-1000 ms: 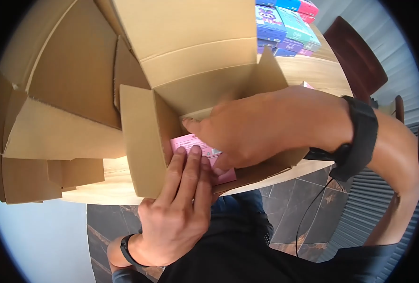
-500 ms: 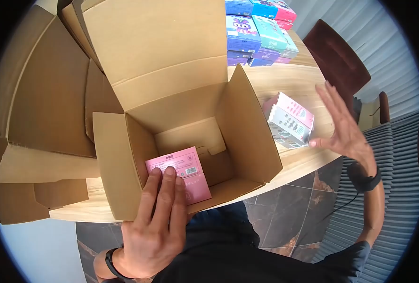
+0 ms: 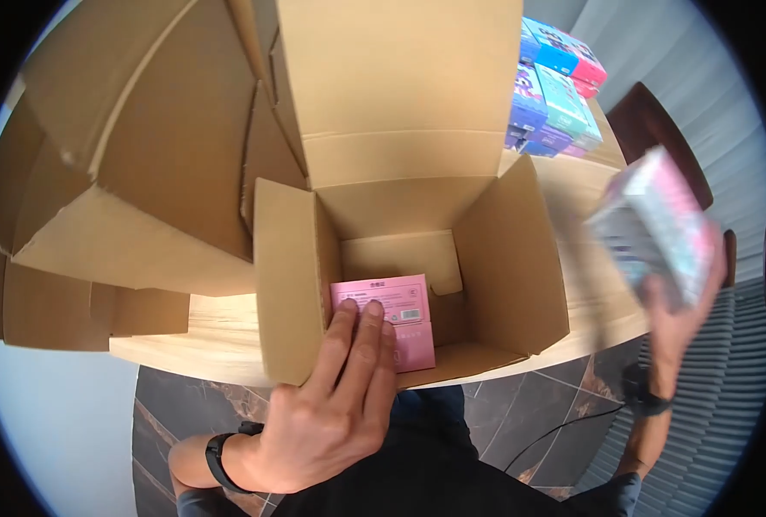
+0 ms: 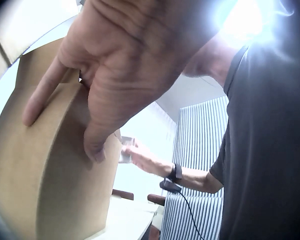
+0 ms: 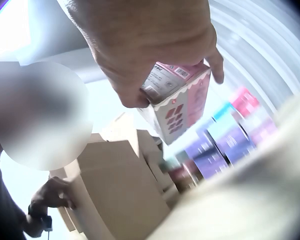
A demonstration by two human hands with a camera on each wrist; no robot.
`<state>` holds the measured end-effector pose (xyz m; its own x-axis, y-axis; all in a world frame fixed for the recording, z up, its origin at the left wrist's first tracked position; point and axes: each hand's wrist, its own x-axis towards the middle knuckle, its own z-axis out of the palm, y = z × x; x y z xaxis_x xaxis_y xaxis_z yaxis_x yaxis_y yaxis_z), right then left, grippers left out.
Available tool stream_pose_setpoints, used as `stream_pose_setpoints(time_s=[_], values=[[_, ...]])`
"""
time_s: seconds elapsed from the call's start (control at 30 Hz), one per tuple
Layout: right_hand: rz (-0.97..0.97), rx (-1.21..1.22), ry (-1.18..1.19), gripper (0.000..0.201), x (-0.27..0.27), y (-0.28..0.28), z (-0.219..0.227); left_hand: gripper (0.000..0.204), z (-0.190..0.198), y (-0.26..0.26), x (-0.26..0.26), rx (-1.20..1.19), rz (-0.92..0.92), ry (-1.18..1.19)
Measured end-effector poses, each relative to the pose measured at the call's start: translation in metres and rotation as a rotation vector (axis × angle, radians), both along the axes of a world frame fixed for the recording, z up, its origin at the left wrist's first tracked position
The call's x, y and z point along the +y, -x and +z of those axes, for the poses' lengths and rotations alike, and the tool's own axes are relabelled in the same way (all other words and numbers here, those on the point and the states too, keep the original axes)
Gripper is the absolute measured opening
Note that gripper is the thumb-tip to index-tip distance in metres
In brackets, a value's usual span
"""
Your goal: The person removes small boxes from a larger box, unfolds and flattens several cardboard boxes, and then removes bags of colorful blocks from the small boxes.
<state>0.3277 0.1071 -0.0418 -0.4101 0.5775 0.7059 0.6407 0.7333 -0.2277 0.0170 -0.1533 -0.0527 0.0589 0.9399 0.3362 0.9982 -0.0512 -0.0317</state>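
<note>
An open cardboard carton (image 3: 400, 202) stands on the table, with a pink box (image 3: 413, 345) in its near left corner. Fingers of my left hand (image 3: 327, 431) rest on top of that box, over the carton's near edge; in the left wrist view the left hand (image 4: 130, 65) is beside the carton's wall, fingers extended. Right of the carton, above the table, my right hand (image 3: 680, 319) grips a pink and white box pair (image 3: 654, 220), blurred in the head view. The right wrist view has the right hand (image 5: 150, 40) pinching the printed boxes (image 5: 177, 107) between thumb and fingers.
Colourful boxes (image 3: 564, 103) are stacked at the table's back right. More cardboard cartons (image 3: 150, 172) stand at the left. A dark red chair (image 3: 659, 138) is beyond the right edge of the wooden table (image 3: 564, 207).
My right hand left the carton, reached right, and now holds the pink and white boxes lifted off the table. The left hand stayed on the pink box; the head view shifted.
</note>
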Motion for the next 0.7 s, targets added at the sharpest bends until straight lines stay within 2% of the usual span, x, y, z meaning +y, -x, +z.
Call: stream_pose_setpoints(time_s=[0.07,0.1,0.27,0.33,0.47,0.57,0.7], values=[[0.173,0.263,0.148,0.088,-0.018,0.001,0.050,0.039,0.003,0.000,-0.003,-0.021,0.009,0.033],[0.179,0.263,0.143,0.088,-0.026,0.013,0.063,0.039,0.001,0.002,-0.003,-0.001,-0.006,0.014],[0.772,-0.132,0.292,0.084,-0.066,0.147,0.115,0.040,-0.006,0.000,-0.006,0.024,-0.032,-0.045],[0.809,-0.488,0.108,0.087,-0.058,0.176,0.127,0.037,-0.004,-0.004,-0.005,0.008,-0.041,-0.047],[0.826,-0.580,0.166,0.091,-0.057,0.202,0.113,0.032,-0.006,-0.004,-0.003,0.015,-0.031,-0.063],[0.952,-0.668,0.210,0.093,-0.058,0.219,0.111,0.029,-0.009,0.000,-0.005,0.016,-0.055,-0.059],[0.961,-0.647,0.397,0.090,-0.052,0.229,0.109,0.038,-0.004,0.003,-0.012,-0.042,-0.048,0.026]])
